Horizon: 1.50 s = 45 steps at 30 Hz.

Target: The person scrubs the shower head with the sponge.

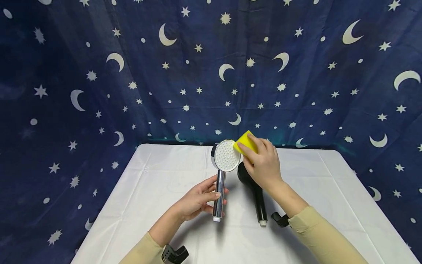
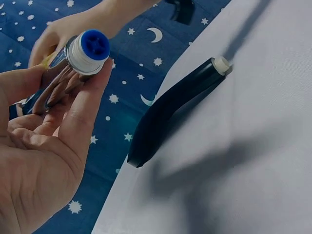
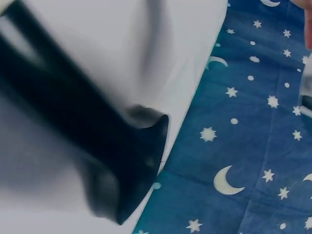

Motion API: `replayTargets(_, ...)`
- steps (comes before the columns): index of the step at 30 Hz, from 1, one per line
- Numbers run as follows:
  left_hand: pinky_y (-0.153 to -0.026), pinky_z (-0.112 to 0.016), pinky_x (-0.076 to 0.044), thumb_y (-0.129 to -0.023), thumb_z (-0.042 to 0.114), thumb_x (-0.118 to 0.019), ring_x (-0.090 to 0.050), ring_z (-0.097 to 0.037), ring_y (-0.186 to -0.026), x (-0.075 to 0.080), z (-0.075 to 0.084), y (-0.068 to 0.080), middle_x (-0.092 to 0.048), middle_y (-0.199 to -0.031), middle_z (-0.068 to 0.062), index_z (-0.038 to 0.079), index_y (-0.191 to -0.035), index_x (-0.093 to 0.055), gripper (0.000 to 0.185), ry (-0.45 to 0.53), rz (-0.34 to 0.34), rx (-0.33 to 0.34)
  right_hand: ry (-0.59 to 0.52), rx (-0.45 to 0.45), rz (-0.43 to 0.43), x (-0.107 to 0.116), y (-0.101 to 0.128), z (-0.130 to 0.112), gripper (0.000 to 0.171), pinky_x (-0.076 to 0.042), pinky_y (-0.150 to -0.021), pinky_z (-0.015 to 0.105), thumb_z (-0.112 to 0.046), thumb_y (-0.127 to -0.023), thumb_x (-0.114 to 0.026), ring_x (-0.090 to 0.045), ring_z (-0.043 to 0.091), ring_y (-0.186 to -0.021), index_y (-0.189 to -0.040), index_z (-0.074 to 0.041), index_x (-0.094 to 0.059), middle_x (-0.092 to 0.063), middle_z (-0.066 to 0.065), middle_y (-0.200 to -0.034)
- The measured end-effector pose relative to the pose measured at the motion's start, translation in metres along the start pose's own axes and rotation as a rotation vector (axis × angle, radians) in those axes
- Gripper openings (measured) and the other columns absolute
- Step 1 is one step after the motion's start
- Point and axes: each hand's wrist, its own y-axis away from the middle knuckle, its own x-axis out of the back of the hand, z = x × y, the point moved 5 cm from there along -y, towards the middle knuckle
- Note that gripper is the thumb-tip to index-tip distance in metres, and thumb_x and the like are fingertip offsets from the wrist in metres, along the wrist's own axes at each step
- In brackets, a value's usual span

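Note:
My left hand [image 1: 197, 200] grips the handle of a chrome shower head [image 1: 226, 157], holding it upright above the white table [image 1: 158, 183] with its white nozzle face toward me. In the left wrist view my left hand [image 2: 44, 141] wraps that chrome handle, whose blue-and-white threaded end [image 2: 89, 50] points at the camera. My right hand [image 1: 262, 161] pinches a yellow sponge [image 1: 245, 142] against the upper right edge of the nozzle face. A black shower head [image 1: 254, 190] lies flat on the table under my right hand; it also shows as a black shower head [image 2: 170, 109] and a blurred black shower head [image 3: 83, 136].
A dark blue cloth with stars and moons [image 1: 211, 73] hangs behind the table and drapes both sides. The table's far edge [image 1: 230, 146] lies just behind the shower heads. Black wrist-camera mounts [image 1: 174, 253] sit on both beige sleeves.

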Motion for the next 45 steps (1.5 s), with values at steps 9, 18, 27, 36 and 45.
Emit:
replayTargets(9,-0.079,-0.044,-0.061,-0.102,0.015,-0.062,-0.063,-0.040,-0.121,0.006,0.005,-0.002,-0.053,-0.145,-0.017,0.025,-0.162,-0.029,0.069,-0.001,0.055,-0.023,-0.053,0.080,-0.101,-0.001,0.033,-0.016,0.037,-0.050,-0.085,0.054,-0.018,-0.086,-0.071,-0.055,0.041,-0.109,-0.123,-0.018,-0.076,-0.060,0.018,-0.137)
replayTargets(18,-0.075,-0.042,-0.062,-0.102,0.013,-0.062,-0.067,-0.034,-0.114,0.001,0.003,-0.003,-0.053,-0.144,-0.018,0.023,-0.162,-0.029,0.069,0.004,0.028,-0.018,-0.183,0.001,0.023,0.006,-0.004,-0.020,0.038,-0.047,-0.093,0.053,-0.016,-0.089,-0.071,-0.053,0.041,-0.115,-0.127,-0.013,-0.074,-0.059,0.015,-0.141)
replayTargets(27,-0.074,-0.039,-0.062,-0.102,0.013,-0.062,-0.067,-0.033,-0.115,0.002,0.005,-0.005,-0.056,-0.141,-0.017,0.024,-0.162,-0.030,0.069,-0.014,0.048,-0.032,-0.184,0.002,-0.080,-0.004,0.003,-0.040,0.040,-0.050,-0.093,0.053,-0.016,-0.088,-0.075,-0.054,0.039,-0.115,-0.128,-0.017,-0.074,-0.058,0.016,-0.140)
replayTargets(36,-0.075,-0.037,-0.062,-0.103,0.015,-0.062,-0.067,-0.031,-0.113,0.009,0.010,-0.003,-0.052,-0.147,-0.015,0.028,-0.162,-0.029,0.069,-0.025,0.087,-0.052,-0.288,0.077,-0.172,-0.003,0.037,-0.060,0.040,-0.052,-0.087,0.046,-0.021,-0.090,-0.068,-0.056,0.030,-0.113,-0.129,-0.022,-0.073,-0.060,0.010,-0.138)
replayTargets(45,-0.082,-0.048,-0.061,-0.104,0.013,-0.060,-0.066,-0.028,-0.114,0.005,0.006,-0.003,-0.051,-0.147,-0.018,0.028,-0.161,-0.031,0.066,0.032,0.038,-0.031,-0.186,0.331,-0.092,-0.008,0.026,-0.049,0.033,-0.054,-0.091,0.050,-0.024,-0.104,-0.053,-0.058,0.037,-0.116,-0.132,-0.021,-0.071,-0.060,0.014,-0.139)
